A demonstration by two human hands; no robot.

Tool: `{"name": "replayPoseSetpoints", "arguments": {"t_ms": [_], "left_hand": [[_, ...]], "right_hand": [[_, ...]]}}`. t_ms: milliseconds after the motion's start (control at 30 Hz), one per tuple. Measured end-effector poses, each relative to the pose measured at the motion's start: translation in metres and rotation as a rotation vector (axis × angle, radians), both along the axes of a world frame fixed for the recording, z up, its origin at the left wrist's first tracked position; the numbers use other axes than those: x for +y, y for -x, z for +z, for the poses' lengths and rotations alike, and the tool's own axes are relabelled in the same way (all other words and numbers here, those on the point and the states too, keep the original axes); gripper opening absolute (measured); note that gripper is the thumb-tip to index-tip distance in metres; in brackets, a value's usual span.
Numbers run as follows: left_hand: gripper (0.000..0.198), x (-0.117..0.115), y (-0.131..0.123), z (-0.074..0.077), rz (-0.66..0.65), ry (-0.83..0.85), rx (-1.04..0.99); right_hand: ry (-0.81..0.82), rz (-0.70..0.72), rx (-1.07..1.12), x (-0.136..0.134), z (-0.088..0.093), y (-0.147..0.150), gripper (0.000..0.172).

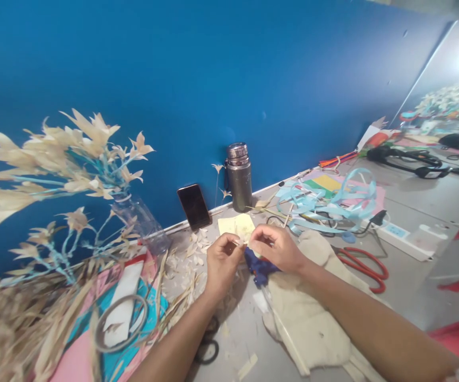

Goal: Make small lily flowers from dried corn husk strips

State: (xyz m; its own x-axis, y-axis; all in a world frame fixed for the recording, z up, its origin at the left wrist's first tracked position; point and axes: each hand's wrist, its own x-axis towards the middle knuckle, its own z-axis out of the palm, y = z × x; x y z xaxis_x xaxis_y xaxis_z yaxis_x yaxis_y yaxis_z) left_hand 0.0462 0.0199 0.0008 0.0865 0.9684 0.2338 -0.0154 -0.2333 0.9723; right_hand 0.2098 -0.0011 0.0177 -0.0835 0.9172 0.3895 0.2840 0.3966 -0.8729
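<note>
The left hand (pixel 224 262) and right hand (pixel 279 248) pinched closely, apparently sharing a tiny pale piece (pixel 245 243) for steadiness, just on the near side of the square yellow paper (pixel 235 225).

Left forearm (pixel 173 334) bare, entering from the near edge, slanting far and right. Right forearm (pixel 356 307) bare too, longer in view, running far and left from the near right corner. Left hand (pixel 224 260) and right hand (pixel 277 248) face each other mid-scene, fingertips close together. Fingers bent on both, thumbs drawn toward index fingers. Exact fingertip contact too small to tell.
</note>
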Motion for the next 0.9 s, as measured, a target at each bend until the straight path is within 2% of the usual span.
{"name": "replayPoseSetpoints", "arguments": {"t_ms": [200,400,567,900], "left_hand": [[0.005,-0.0031,0.0002,0.0018,0.083,-0.137,0.08],[0.003,-0.0038,-0.0012,0.0015,0.051,-0.073,0.097],[0.009,-0.003,-0.0003,0.0017,0.023,-0.03,0.09],[0.011,-0.0011,-0.0001,-0.0032,0.008,-0.065,0.132]], "right_hand": [[-0.026,-0.025,-0.082,0.0005,-0.0029,0.0035,0.016],[-0.032,-0.092,-0.057,0.0015,-0.0012,0.0034,0.015],[-0.001,-0.117,-0.017,0.0032,-0.0018,0.002,0.016],[0.014,-0.109,-0.034,0.004,-0.0023,0.0012,0.016]]}}
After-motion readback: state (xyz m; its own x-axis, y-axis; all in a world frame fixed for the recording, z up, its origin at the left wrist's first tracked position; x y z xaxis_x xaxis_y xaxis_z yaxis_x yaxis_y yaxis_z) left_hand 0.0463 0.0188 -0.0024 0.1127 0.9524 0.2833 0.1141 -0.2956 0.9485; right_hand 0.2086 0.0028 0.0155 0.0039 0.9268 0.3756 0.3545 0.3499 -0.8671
